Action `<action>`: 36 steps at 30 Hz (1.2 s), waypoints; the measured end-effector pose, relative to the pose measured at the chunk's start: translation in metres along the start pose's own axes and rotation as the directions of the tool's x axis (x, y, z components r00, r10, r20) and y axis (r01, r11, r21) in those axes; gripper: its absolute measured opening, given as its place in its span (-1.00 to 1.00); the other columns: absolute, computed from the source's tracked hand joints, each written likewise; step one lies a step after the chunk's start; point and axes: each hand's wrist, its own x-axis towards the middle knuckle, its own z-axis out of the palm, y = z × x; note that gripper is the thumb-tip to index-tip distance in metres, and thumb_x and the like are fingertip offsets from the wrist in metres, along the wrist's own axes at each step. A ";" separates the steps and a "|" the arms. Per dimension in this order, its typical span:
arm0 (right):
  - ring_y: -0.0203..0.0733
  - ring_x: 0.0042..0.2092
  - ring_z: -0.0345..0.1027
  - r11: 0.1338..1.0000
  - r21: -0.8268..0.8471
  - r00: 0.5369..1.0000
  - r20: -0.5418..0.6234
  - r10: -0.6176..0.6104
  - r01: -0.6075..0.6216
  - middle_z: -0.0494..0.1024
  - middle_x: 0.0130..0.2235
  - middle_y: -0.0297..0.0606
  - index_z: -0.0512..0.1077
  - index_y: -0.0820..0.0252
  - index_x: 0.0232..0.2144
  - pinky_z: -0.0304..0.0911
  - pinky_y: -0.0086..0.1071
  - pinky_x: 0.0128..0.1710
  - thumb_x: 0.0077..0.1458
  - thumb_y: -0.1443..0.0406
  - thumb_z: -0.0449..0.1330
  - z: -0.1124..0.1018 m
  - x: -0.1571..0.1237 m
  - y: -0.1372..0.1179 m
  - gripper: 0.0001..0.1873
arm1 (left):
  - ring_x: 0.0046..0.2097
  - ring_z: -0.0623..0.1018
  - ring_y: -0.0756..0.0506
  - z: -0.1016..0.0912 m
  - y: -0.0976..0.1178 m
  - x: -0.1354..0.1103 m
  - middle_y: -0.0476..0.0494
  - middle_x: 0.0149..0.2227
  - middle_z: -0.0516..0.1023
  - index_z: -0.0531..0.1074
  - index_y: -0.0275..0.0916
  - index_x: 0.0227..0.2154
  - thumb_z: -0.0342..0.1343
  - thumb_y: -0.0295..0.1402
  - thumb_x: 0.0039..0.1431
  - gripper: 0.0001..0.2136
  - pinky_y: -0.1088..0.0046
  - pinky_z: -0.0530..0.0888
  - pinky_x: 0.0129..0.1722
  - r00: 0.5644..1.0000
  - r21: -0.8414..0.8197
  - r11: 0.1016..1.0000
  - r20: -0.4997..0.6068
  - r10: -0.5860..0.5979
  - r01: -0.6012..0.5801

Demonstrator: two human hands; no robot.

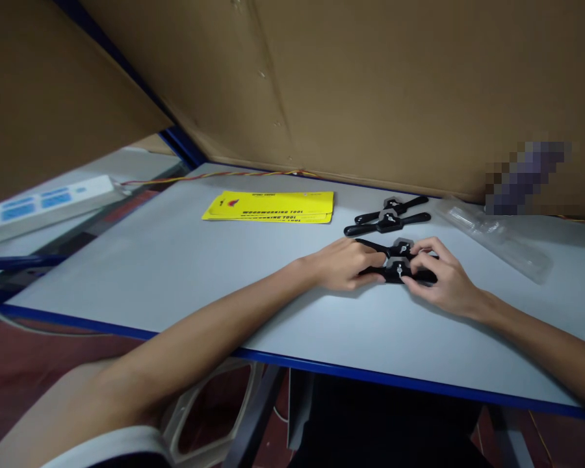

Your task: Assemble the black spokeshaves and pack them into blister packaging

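Two black spokeshaves lie close together under my hands on the grey table. My left hand (353,263) has its fingers closed on the left handle of the nearer spokeshave (396,272). On that tool's right handle, near its grey blade and small screw, my right hand (436,273) is closed with bent fingers. Just behind sits the second spokeshave (400,248), partly covered by my fingers. Farther back rest another spokeshave (389,222) and one more spokeshave (392,207), side by side and slightly tilted to the edge.
Yellow printed cards (283,205) are stacked at the back left of the table (175,260). Clear plastic packaging (497,240) lies at the right. A cardboard wall (370,97) rises behind. A white power strip (49,201) with a twisted cable sits on the far left.
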 end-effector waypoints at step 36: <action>0.12 0.00 0.43 0.987 -0.140 0.997 0.036 -0.070 0.074 0.50 0.03 0.05 0.57 0.18 -0.25 0.43 0.04 -0.07 0.20 0.33 0.21 0.000 -0.003 -0.002 -0.87 | -0.43 0.50 -0.10 0.001 -0.001 0.001 -0.19 -0.34 0.61 0.47 -0.23 -0.27 -0.01 -0.21 0.42 -0.75 0.31 0.21 -0.45 1.000 -0.035 0.999 0.008 -0.009 0.009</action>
